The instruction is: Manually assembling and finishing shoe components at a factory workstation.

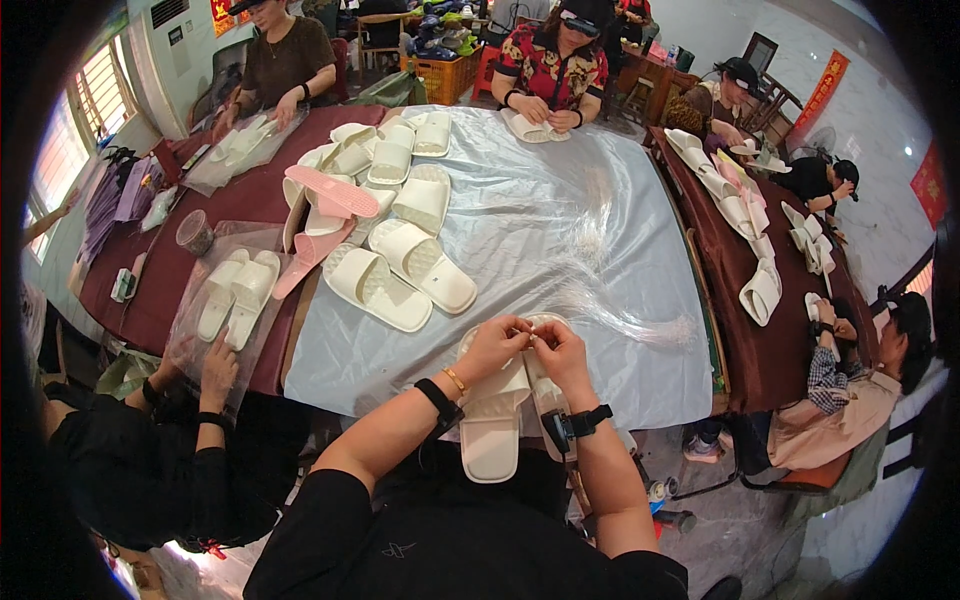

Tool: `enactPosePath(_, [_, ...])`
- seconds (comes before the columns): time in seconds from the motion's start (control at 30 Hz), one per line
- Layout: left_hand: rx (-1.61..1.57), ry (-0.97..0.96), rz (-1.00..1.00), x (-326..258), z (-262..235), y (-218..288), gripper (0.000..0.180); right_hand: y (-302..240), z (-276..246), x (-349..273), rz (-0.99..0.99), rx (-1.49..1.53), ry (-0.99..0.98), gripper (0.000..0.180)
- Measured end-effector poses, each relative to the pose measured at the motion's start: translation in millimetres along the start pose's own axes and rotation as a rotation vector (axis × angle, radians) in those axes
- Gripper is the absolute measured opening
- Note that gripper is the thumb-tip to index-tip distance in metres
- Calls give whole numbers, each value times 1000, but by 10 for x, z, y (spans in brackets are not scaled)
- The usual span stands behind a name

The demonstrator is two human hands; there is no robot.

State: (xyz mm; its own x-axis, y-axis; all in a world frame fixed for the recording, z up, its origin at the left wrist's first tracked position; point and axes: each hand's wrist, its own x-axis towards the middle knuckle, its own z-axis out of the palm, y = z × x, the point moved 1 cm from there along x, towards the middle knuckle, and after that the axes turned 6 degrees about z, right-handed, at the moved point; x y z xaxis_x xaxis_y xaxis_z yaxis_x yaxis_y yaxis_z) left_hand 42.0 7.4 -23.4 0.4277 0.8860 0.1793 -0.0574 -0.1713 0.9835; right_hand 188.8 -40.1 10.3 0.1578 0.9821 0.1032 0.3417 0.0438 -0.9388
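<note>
silvery sheet (510,220); left hand (497,343) beside right hand (561,352), over slippers (490,445)

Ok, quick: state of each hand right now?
Left hand: closed in a pinch; anything held is too small to tell.
Right hand: also pinched closed, by the white slippers; contents unclear.

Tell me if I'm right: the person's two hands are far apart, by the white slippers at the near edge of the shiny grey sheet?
Not quite: "far apart" is wrong. The head view shows the left hand and right hand close together, by the white slippers at the near edge of the shiny grey sheet.
</note>
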Motion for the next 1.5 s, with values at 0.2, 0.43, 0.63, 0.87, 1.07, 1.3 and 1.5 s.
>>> enactPosePath(0.2, [151,10,21,-36,43,177,13,0,34,2,-117,-212,97,11])
enactPosePath(0.43, [133,3,50,-50,39,162,11,13,49,2,-327,-408,134,8])
enactPosePath(0.63, [170,-13,105,-83,41,232,13,36,54,-34,-349,-443,149,10])
enactPosePath(0.87, [383,263,265,-165,38,396,15,-8,-83,-55,-303,-318,294,13])
enactPosePath(1.07, [660,-259,83,-828,-100,686,33,264,-575,-270,28,-313,337,23])
enactPosePath(1.3, [872,-293,-83,-1230,-19,596,45,301,-452,-622,173,-198,138,27])
enactPosePath(1.5, [1060,-49,19,-1087,-186,536,38,369,-358,-753,290,26,-175,27])
